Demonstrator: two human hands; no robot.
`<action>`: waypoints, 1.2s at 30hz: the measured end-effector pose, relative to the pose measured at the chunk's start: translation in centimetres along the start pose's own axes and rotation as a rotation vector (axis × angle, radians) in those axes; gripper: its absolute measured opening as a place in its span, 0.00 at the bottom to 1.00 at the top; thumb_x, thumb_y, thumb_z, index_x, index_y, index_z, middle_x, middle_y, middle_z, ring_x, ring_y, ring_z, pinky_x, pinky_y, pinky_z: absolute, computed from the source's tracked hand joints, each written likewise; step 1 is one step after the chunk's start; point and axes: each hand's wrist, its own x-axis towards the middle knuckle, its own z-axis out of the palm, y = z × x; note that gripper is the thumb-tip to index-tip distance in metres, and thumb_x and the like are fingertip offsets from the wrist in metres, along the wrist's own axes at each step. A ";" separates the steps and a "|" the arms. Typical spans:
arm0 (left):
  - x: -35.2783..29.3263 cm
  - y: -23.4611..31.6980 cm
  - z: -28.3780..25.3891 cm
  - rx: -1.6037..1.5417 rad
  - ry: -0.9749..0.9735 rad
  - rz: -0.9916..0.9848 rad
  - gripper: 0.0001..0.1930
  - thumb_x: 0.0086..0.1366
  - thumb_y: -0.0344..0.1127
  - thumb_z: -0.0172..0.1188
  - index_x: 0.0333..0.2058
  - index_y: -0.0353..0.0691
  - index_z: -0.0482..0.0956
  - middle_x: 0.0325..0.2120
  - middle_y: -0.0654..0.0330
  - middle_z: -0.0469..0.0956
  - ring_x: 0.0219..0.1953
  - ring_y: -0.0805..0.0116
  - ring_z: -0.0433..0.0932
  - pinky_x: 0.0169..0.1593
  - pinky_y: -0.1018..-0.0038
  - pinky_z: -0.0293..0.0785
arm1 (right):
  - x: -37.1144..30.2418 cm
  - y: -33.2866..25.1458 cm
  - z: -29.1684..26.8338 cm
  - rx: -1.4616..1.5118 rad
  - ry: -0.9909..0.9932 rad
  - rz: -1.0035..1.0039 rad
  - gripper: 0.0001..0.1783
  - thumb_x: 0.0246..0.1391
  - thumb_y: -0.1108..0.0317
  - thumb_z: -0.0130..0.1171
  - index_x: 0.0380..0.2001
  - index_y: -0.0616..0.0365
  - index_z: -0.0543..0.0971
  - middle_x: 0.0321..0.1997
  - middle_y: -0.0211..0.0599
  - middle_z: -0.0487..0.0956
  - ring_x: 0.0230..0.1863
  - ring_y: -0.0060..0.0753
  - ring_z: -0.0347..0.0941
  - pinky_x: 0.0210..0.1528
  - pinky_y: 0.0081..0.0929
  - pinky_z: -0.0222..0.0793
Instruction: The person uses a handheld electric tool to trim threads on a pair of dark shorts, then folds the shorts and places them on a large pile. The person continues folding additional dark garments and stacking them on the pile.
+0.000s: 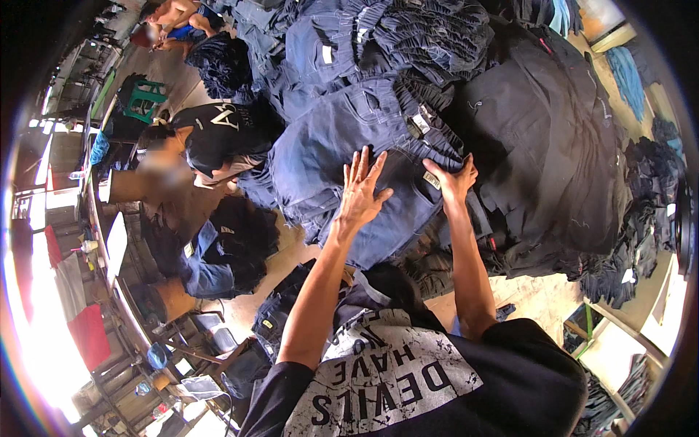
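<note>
A pair of blue denim pants (331,138) with a gathered elastic waistband lies on top of a large heap in front of me. My left hand (360,193) rests flat on the cloth, fingers spread and holding nothing. At the waistband end, my right hand (454,182) has its thumb on the upper side beside a small pale label (432,179). Its other fingers curl at the edge of the cloth and are partly hidden, so the waistband appears gripped between them and the thumb. Where the legs of the pants end cannot be made out among the folds.
More folded denim (320,44) is stacked beyond, with black garments (539,146) heaped on the right. At left a person in a black shirt (218,135) bends near a denim pile (229,247); another person (178,22) sits farther back. A green plastic stool (145,98) stands between them.
</note>
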 end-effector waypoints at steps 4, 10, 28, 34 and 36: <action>-3.1 0.1 -0.4 -0.004 -0.016 0.077 0.48 0.63 0.42 0.75 0.78 0.54 0.59 0.80 0.43 0.46 0.81 0.37 0.45 0.80 0.43 0.45 | -0.5 -1.9 -0.6 -0.227 -0.002 -0.139 0.69 0.25 0.37 0.89 0.70 0.58 0.70 0.73 0.53 0.63 0.75 0.59 0.56 0.68 0.66 0.58; -4.9 -0.8 1.9 0.080 -0.044 0.031 0.49 0.58 0.43 0.78 0.77 0.52 0.63 0.82 0.47 0.43 0.83 0.43 0.38 0.81 0.41 0.40 | -4.1 -1.8 -2.8 0.530 -0.292 -0.330 0.47 0.43 0.77 0.85 0.65 0.62 0.69 0.58 0.42 0.77 0.57 0.31 0.76 0.58 0.30 0.79; -31.6 -9.8 -8.7 -1.007 1.028 -0.487 0.40 0.67 0.47 0.75 0.73 0.44 0.67 0.72 0.52 0.67 0.76 0.55 0.63 0.75 0.53 0.63 | -17.5 -26.0 -10.0 0.102 -0.897 -1.467 0.36 0.46 0.71 0.71 0.61 0.72 0.77 0.53 0.56 0.83 0.56 0.56 0.79 0.63 0.46 0.69; -52.9 -8.9 -4.7 -0.928 1.265 -0.424 0.73 0.42 0.50 0.89 0.81 0.48 0.46 0.78 0.45 0.51 0.81 0.50 0.49 0.81 0.51 0.46 | -29.4 -31.0 -7.8 0.069 -1.580 -1.654 0.39 0.47 0.69 0.76 0.64 0.66 0.76 0.50 0.46 0.82 0.49 0.43 0.81 0.56 0.37 0.74; -57.9 -8.5 -0.7 -0.865 1.324 -0.398 0.52 0.68 0.46 0.72 0.81 0.47 0.47 0.80 0.51 0.50 0.82 0.57 0.47 0.81 0.61 0.46 | -34.4 -31.0 -5.5 0.051 -1.914 -1.642 0.42 0.46 0.75 0.74 0.67 0.65 0.73 0.54 0.43 0.81 0.51 0.40 0.80 0.57 0.35 0.74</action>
